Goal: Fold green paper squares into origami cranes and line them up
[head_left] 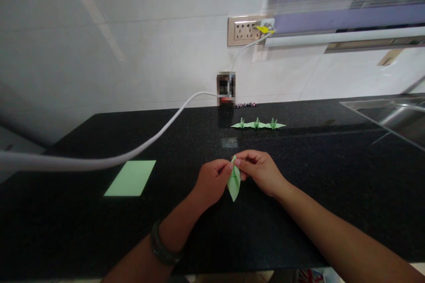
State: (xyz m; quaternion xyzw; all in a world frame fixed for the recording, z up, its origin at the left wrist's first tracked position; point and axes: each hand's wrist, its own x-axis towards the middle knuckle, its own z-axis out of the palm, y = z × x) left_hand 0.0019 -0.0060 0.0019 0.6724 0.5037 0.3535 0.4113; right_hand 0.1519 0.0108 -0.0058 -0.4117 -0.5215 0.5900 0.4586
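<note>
Between my two hands is a piece of folded green paper, a narrow pointed shape with its tip toward me. My left hand pinches its left side near the top. From the right, my right hand grips the upper end between thumb and fingers. Beyond the hands, several folded paper cranes stand in a row on the black countertop. Off to the left lies a flat green paper sheet.
A white cable arcs across the left side toward a pixelated upright object against the wall. Beside that lies a beaded string. A socket panel with a plug is on the wall. At the far right is a metal sink.
</note>
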